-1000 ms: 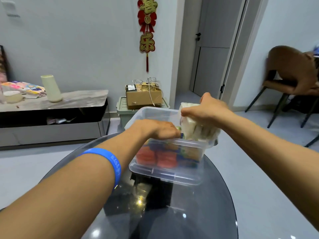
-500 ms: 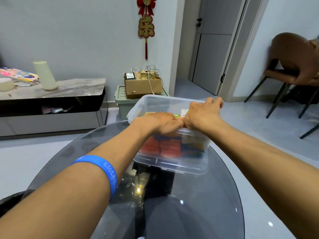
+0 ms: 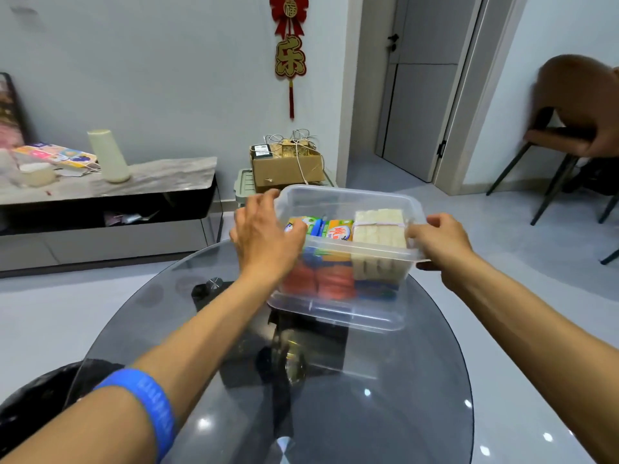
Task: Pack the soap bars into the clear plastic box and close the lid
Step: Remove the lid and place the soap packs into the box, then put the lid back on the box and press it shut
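Nearest the camera, I see my left forearm wearing a blue rubber wristband (image 3: 147, 410) above the round dark glass table (image 3: 335, 413). Farther along, my left hand (image 3: 264, 236) has its fingers spread over the left rim of the clear plastic box (image 3: 338, 313), which sits lidless on the table's far half. My right hand (image 3: 438, 239) pinches the box's right rim, fingers curled. Inside the box stand wrapped soap bars (image 3: 336, 229) in green, blue and orange, with red ones below, and a pale banded bundle of soap bars (image 3: 378, 229) at the right. Beyond stands a brown cardboard carton (image 3: 284, 169) by the wall.
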{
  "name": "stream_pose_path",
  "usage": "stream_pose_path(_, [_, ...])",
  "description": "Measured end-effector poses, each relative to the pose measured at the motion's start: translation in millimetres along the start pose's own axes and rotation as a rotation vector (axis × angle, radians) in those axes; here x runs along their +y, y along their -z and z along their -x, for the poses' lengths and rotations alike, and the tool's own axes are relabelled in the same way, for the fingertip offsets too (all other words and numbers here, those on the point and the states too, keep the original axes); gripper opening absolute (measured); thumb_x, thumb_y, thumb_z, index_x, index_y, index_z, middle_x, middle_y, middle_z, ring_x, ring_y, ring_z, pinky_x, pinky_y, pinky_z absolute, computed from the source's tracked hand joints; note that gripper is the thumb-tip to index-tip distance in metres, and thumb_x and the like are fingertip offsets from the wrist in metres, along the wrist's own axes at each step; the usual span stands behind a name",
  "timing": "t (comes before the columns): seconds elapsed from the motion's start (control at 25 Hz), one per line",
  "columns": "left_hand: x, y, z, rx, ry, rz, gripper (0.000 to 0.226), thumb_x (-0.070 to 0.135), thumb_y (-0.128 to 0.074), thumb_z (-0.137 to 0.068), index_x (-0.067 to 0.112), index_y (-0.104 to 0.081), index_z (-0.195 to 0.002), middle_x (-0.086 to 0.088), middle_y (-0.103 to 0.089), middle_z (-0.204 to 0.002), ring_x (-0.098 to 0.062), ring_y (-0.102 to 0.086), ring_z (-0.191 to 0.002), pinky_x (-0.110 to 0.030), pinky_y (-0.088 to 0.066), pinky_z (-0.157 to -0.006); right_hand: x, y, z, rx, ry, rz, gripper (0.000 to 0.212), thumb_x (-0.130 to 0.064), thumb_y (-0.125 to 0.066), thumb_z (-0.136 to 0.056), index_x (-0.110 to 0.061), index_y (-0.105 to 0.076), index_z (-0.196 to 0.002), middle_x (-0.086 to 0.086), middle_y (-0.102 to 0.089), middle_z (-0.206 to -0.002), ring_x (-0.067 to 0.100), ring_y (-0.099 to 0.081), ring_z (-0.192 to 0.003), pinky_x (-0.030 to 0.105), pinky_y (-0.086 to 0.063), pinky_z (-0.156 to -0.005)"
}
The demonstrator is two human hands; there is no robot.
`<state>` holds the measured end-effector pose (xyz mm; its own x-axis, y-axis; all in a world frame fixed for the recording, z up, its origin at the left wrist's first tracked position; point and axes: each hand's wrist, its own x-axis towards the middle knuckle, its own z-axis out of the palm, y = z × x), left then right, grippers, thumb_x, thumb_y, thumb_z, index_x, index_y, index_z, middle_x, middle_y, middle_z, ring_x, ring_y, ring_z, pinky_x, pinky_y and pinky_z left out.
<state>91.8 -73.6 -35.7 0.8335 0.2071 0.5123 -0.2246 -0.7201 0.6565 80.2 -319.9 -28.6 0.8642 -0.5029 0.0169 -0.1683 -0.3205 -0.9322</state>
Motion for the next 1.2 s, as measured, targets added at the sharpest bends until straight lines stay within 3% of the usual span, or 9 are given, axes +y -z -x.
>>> stream_pose_path(0.08, [-10, 8, -11, -0.184, 0.393, 0.216, 0.052, 0.039, -0.07, -0.071, 0.016, -0.058, -0.116, -0.005, -0.062, -0.119, -0.026, -0.059, -0.104, -0.046, -0.051, -0.089, 5, -1, 3, -0.078, -0.096, -0.205, 0.02, -0.012, -0.06, -0.072, -0.013, -0.06, -0.093, 0.011, -0.065, -0.099, 0.028, -0.063, -0.078, 0.049, -0.061, -0.066])
stream_pose_path(0.16, [-14, 6, -14, -0.222, 0.578, 0.462, 0.03, 0.029, -0.071, -0.07, 0.02, -0.062, -0.098, -0.006, -0.068, -0.105, -0.025, -0.066, -0.09, -0.046, -0.058, -0.078, 6, -4, 6, -0.091, -0.126, -0.26, 0.013, -0.013, -0.057, -0.073, -0.015, -0.059, -0.086, 0.011, -0.065, -0.086, 0.028, -0.061, -0.067, 0.045, -0.059, -0.06])
stream_pose_path(0.28, [-12, 0, -11, -0.087, 0.581, 0.552, 0.011, 0.023, -0.065, -0.068, 0.024, -0.062, -0.079, -0.003, -0.07, -0.087, -0.021, -0.067, -0.073, -0.039, -0.059, -0.064, 9, -5, 4, -0.08, -0.135, -0.311, 0.009, -0.017, -0.058, -0.072, -0.018, -0.056, -0.08, 0.006, -0.064, -0.075, 0.027, -0.06, -0.059, 0.041, -0.058, -0.051])
stream_pose_path(0.48, [-21, 5, -9, -0.025, 0.518, 0.528, 0.011, 0.02, -0.064, -0.07, 0.019, -0.06, -0.081, -0.003, -0.067, -0.083, -0.026, -0.067, -0.08, -0.052, -0.059, -0.071, 11, -8, 16, -0.055, -0.086, -0.469, 0.015, -0.012, -0.061, -0.065, -0.02, -0.072, -0.073, -0.005, -0.07, -0.06, 0.019, -0.065, -0.058, 0.04, -0.057, -0.051])
stream_pose_path(0.6, [-14, 36, -5, 0.017, 0.504, 0.53, 0.017, 0.014, -0.065, -0.069, 0.018, -0.062, -0.084, -0.006, -0.069, -0.088, -0.022, -0.066, -0.076, -0.043, -0.059, -0.068, 1, -1, 39, -0.062, -0.01, -0.496, 0.021, -0.006, -0.061, -0.073, -0.022, -0.074, -0.069, -0.014, -0.068, -0.055, 0.007, -0.065, -0.05, 0.03, -0.054, -0.043])
stream_pose_path(0.68, [-6, 63, 2, 0.049, 0.527, 0.522, 0.021, 0.007, -0.066, -0.064, 0.016, -0.063, -0.083, -0.006, -0.069, -0.086, -0.023, -0.066, -0.075, -0.043, -0.059, -0.068, -6, 5, 58, -0.065, -0.033, -0.483, 0.018, -0.005, -0.06, -0.072, -0.017, -0.072, -0.067, -0.012, -0.066, -0.052, 0.01, -0.062, -0.049, 0.028, -0.052, -0.043])
stream_pose_path(0.88, [-4, 143, 68, 0.124, 0.603, 0.487, 0.015, 0.004, -0.064, -0.062, 0.014, -0.06, -0.073, -0.003, -0.063, -0.074, -0.025, -0.063, -0.068, -0.047, -0.058, -0.07, -19, 6, 117, -0.163, -0.073, -0.4, 0.013, -0.003, -0.059, -0.065, -0.012, -0.068, -0.065, 0.003, -0.064, -0.07, 0.023, -0.059, -0.063, 0.032, -0.053, -0.044])
stream_pose_path(1.04, [-29, 180, 112, 0.157, 0.68, 0.471, 0.012, 0.007, -0.062, -0.057, 0.012, -0.056, -0.066, -0.006, -0.056, -0.067, -0.026, -0.054, -0.062, -0.056, -0.056, -0.07, -17, -14, 158, -0.246, -0.088, -0.324, 0.015, -0.002, -0.057, -0.063, -0.013, -0.061, -0.053, 0.004, -0.055, -0.065, 0.025, -0.052, -0.059, 0.033, -0.052, -0.046])
stream_pose_path(1.2, [-44, 191, 129, 0.157, 0.681, 0.434, 0.018, 0.011, -0.065, -0.056, 0.007, -0.061, -0.073, -0.003, -0.06, -0.069, -0.025, -0.057, -0.064, -0.055, -0.058, -0.071, -10, -30, 170, -0.293, -0.084, -0.267, 0.016, -0.003, -0.057, -0.064, -0.009, -0.065, -0.075, 0.009, -0.06, -0.076, 0.027, -0.055, -0.07, 0.045, -0.055, -0.062])
